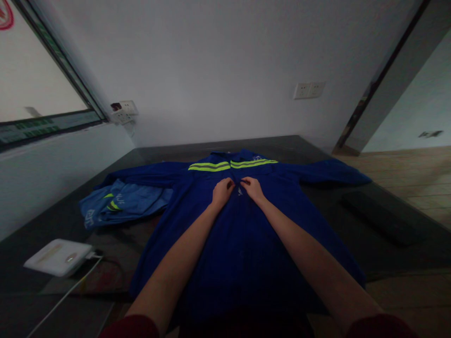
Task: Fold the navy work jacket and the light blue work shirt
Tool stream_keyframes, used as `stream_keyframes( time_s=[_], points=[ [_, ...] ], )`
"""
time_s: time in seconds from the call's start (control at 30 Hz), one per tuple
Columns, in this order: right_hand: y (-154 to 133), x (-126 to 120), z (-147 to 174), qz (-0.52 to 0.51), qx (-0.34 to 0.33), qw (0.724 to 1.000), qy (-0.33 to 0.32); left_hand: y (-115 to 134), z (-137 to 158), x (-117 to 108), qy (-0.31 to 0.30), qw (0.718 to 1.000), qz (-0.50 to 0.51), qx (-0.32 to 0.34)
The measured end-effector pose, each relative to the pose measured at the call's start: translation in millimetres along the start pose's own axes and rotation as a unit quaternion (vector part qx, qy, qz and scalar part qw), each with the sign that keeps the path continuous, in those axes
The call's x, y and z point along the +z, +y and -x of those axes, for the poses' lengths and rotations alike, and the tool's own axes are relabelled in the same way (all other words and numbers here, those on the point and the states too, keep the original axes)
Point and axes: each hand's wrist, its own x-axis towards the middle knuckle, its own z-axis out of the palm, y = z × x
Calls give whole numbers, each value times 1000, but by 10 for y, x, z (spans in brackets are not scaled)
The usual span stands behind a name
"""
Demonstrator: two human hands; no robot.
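A dark blue work jacket (243, 253) with yellow-green and grey stripes across the chest lies spread out, collar away from me and sleeves out to both sides. My left hand (223, 190) pinches the jacket's front edge just below the stripes. Opposite it, my right hand (252, 188) pinches the other front edge, a small gap between the two hands. A small whitish mark or tag (240, 191) shows on the cloth between them. Whether a button or other fastener sits in the fingers is too small to tell.
The jacket rests on a dark table (278, 143) against a wall. To the left are a folded blue garment (130, 204) and a white device (58, 257) with a cable (66, 295). A long black object (380, 218) lies at right. Sockets (309, 90) are on the wall.
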Motion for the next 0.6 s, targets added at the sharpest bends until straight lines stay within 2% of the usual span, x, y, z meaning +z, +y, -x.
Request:
stream_keyframes(
  time_s=[0.6],
  points=[
    [45,109,12,-43,-61,997,24,38,-19,6,1,1000,-3,26]
  ],
)
